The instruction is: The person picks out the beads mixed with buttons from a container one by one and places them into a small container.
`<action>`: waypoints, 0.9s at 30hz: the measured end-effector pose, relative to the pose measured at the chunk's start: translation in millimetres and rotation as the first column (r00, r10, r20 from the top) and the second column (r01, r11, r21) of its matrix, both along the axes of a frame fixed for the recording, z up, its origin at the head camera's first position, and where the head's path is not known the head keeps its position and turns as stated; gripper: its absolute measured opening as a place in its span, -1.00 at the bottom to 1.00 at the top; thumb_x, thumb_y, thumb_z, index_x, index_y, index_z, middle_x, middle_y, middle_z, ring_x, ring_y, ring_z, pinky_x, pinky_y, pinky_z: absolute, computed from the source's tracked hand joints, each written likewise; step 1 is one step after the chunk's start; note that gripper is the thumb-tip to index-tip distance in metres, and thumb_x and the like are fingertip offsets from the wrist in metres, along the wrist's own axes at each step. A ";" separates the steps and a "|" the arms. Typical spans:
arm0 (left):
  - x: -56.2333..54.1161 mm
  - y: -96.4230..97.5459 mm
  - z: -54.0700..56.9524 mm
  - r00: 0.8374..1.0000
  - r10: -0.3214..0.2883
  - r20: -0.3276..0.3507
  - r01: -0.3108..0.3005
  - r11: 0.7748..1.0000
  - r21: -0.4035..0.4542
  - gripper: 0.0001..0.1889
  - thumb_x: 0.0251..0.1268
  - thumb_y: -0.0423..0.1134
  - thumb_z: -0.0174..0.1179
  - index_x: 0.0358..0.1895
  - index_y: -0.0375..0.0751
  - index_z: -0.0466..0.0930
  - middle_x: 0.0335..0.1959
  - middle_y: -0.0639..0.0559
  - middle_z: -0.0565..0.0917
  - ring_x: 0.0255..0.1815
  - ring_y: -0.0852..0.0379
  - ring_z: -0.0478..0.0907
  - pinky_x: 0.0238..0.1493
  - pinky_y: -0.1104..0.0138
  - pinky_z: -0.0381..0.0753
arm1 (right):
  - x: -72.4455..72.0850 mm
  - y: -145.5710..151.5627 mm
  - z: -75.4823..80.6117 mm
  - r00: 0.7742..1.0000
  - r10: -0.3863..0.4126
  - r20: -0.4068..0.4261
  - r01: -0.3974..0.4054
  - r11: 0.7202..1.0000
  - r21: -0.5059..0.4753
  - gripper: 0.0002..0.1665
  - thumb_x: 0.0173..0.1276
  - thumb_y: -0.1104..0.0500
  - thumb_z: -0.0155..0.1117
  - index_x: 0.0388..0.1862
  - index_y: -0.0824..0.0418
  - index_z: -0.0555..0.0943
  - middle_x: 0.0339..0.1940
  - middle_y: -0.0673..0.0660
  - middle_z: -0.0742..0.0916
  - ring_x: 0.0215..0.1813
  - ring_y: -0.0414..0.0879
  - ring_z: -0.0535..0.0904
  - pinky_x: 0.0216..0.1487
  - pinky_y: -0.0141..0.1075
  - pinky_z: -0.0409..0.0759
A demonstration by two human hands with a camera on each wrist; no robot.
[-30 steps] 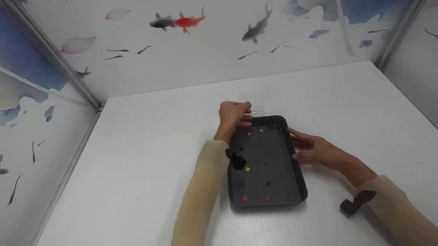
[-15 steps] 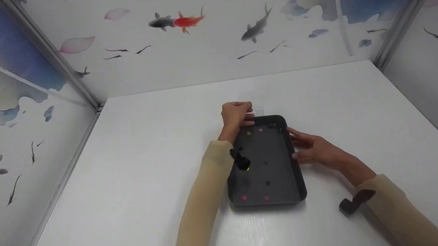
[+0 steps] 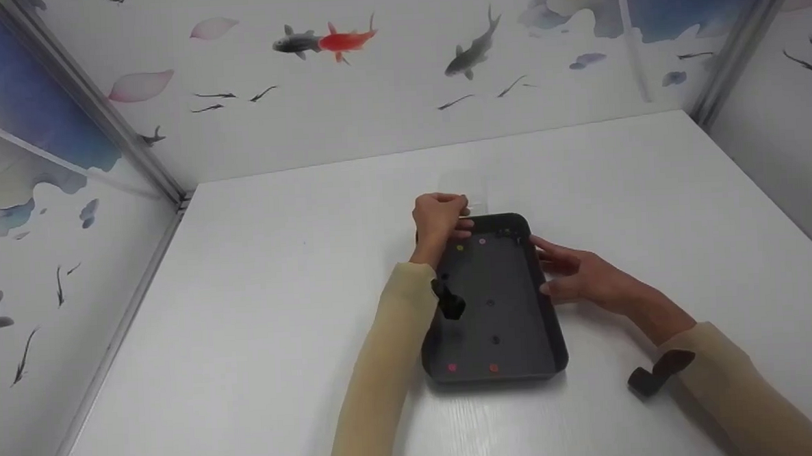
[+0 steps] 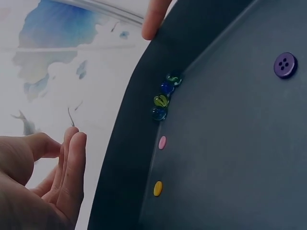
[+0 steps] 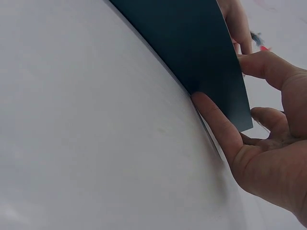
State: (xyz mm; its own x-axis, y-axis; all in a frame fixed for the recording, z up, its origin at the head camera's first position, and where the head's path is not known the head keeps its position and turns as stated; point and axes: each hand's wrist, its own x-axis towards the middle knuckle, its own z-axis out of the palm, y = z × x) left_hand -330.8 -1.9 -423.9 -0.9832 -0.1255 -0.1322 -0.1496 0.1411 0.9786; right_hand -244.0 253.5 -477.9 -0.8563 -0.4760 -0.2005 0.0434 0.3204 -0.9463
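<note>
A dark grey tray (image 3: 551,324) stands on the white table, with several small buttons spread over its floor. The left wrist view shows a purple button (image 4: 286,65), a pink button (image 4: 162,142), a yellow button (image 4: 158,188) and several glass marbles (image 4: 167,87) in a far corner. My left hand (image 3: 440,216) is just past the tray's far left rim, thumb and forefinger drawn together beside a clear container (image 3: 477,203); whether something small is between them is hidden. My right hand (image 3: 590,281) rests with fingers and thumb against the outside of the tray's right wall.
White panels (image 3: 401,112) printed with fish and petals enclose the table (image 3: 279,316) at the back and sides. A black wrist mount (image 3: 659,374) sticks out from the right sleeve, and another (image 3: 450,303) hangs over the tray from the left one.
My left hand and forearm have shifted slightly to the right and a little nearer, staying by the clear container. The left mount now covers one yellow button. My right hand holds its place.
</note>
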 end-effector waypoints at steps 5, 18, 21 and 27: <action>-1.7 1.6 -1.7 1.000 0.008 0.002 -0.008 1.000 0.003 -0.80 0.32 -0.28 0.26 -0.08 -0.31 0.69 -0.37 -0.12 0.79 -0.62 0.18 0.68 -0.55 0.34 0.75 | -0.3 0.9 -1.4 1.000 0.004 -0.012 -0.004 1.000 0.014 0.05 0.34 0.08 0.38 0.65 -0.18 0.00 0.64 0.23 0.22 0.63 0.23 0.14 0.32 -0.13 0.61; -4.4 2.0 -3.2 1.000 0.011 0.024 -0.011 1.000 -0.011 -0.79 0.34 -0.28 0.25 -0.06 -0.31 0.67 -0.39 -0.10 0.78 -0.63 0.19 0.67 -0.56 0.35 0.75 | -1.6 0.0 0.2 1.000 -0.012 -0.006 0.012 0.999 0.034 0.06 0.33 0.06 0.39 0.65 -0.20 0.00 0.64 0.22 0.23 0.64 0.21 0.13 0.37 -0.04 0.57; -3.8 1.3 -3.4 1.000 0.006 0.019 -0.006 1.000 -0.005 -0.79 0.33 -0.28 0.25 -0.06 -0.30 0.67 -0.40 -0.10 0.79 -0.64 0.19 0.67 -0.57 0.34 0.75 | -1.0 -0.7 0.8 1.000 -0.010 0.002 0.010 1.000 0.028 0.06 0.33 0.07 0.39 0.65 -0.19 0.00 0.64 0.24 0.22 0.63 0.23 0.14 0.33 -0.06 0.60; -1.3 -0.5 -3.3 1.000 -0.006 0.015 0.006 1.000 0.000 -0.76 0.31 -0.28 0.25 -0.01 -0.30 0.64 -0.38 -0.11 0.79 -0.62 0.18 0.68 -0.56 0.33 0.75 | 0.3 -1.1 1.9 1.000 0.005 -0.009 -0.005 1.000 0.010 0.04 0.34 0.09 0.38 0.65 -0.12 0.01 0.62 0.28 0.26 0.61 0.26 0.17 0.22 -0.23 0.66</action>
